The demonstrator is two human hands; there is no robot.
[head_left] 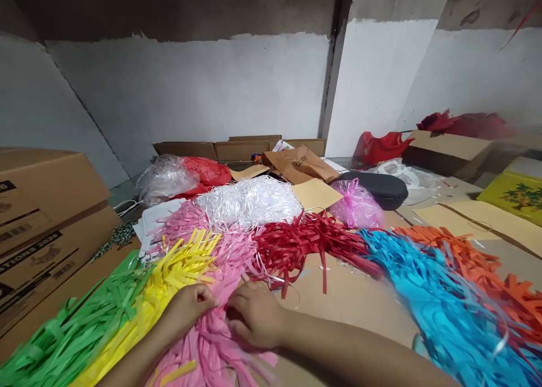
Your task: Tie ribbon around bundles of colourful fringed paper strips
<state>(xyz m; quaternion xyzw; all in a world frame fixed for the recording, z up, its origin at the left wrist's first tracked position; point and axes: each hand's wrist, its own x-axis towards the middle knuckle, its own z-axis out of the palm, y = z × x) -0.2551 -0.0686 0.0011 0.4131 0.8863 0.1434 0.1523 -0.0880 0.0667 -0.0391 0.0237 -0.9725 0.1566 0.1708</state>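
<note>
A long bunch of pink strips (212,347) runs down the middle of the work surface towards me. My left hand (188,308) is closed in a pinch at the left side of this bunch. Close by on the right, my right hand (256,313) has its fingers curled over the same strips, and its fingertips are partly hidden. Yellow strips (127,325) lie beneath and beside my left forearm, with green strips (93,308) further left. Dark red strips (305,243) spread out beyond my right hand.
Stacked cardboard boxes (46,223) stand at the left. White shiny strands (254,200) lie behind the pink ones. Blue strips (427,296) and orange strips (474,262) cover the right side. Towards the wall sit a pink plastic bag (358,206), a black case (376,189) and brown paper (300,164).
</note>
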